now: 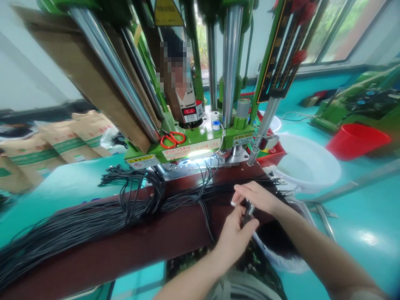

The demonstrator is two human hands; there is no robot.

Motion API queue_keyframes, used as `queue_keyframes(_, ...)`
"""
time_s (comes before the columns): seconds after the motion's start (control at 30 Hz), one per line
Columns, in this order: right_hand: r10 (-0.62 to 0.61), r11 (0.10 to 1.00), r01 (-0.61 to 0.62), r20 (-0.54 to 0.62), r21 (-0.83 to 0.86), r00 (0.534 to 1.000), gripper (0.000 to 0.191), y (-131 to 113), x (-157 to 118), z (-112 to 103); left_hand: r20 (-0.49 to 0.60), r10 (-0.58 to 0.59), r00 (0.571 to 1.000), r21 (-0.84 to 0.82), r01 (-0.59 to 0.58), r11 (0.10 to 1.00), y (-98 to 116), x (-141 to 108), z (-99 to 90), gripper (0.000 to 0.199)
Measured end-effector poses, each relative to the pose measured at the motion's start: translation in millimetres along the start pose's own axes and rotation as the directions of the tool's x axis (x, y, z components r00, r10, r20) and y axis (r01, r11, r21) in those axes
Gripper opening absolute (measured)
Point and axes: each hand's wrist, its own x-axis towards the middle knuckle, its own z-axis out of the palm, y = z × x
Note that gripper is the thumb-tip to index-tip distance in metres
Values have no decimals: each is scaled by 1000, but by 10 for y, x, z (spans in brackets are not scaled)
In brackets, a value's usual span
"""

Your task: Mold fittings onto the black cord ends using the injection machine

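Black cables (93, 221), thin and slightly glossy, lie in a long loose bundle along the brown bench (125, 254) in the head view. Several strands curl into a thick looped bunch on top, and others rise towards the green machine (209, 135); pale tips show at the right end. The left hand (234, 235) has its grip closed around a small dark bunch (248, 211) with silvery parts, at the bench's near right edge. The right hand (258, 198) arches just above it, fingers bent; I cannot tell whether its grip is clamped there.

Gold characters on a black upright panel (275, 54) read 有限公司. A white strip (190, 151) across the machine bears red handwriting, too blurred to read. Two yellow-topped labels, one at the left (143, 161) and one at the right (243, 138), carry tiny print. Overhead, a yellow sign (168, 13) is illegible. Orange-handled scissors (170, 140) rest on the machine.
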Motion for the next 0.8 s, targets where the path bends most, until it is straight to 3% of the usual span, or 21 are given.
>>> queue_keyframes(0.2, -8, 927, -54, 161, 372, 987, 43, 177, -33, -52, -4, -3, 1000, 2, 3, 1000, 31, 19, -22, 41)
queue_keyframes(0.33, 2, 905, -38, 85, 424, 996, 43, 254, -69, -24, 70, -58, 996, -120, 67, 991, 34, 28, -45, 48)
queue_keyframes(0.43, -1, 924, -4, 12, 382, 1000, 46, 216, -107, -30, 63, -69, 996, -213, 81, 974, 60, 46, -41, 47)
queue_keyframes(0.57, -63, 974, 68, -29, 214, 998, 40, 114, -191, -91, -102, -72, 992, -349, 32, 937, 118, 87, -76, 39)
queue_keyframes(0.67, -74, 997, 74, -25, 20, 997, 33, 64, -269, -116, -215, -2, 977, -391, -84, 916, 201, 45, -128, 31)
queue_keyframes(0.73, -80, 992, 70, -94, -103, 992, 26, 71, -306, -134, -246, 44, 968, -430, -150, 890, 284, -62, -173, 28)
queue_keyframes(0.8, -142, 976, 97, -231, -197, 962, 20, 121, -316, -186, -205, 68, 976, -500, -164, 850, 373, -232, -266, 26)
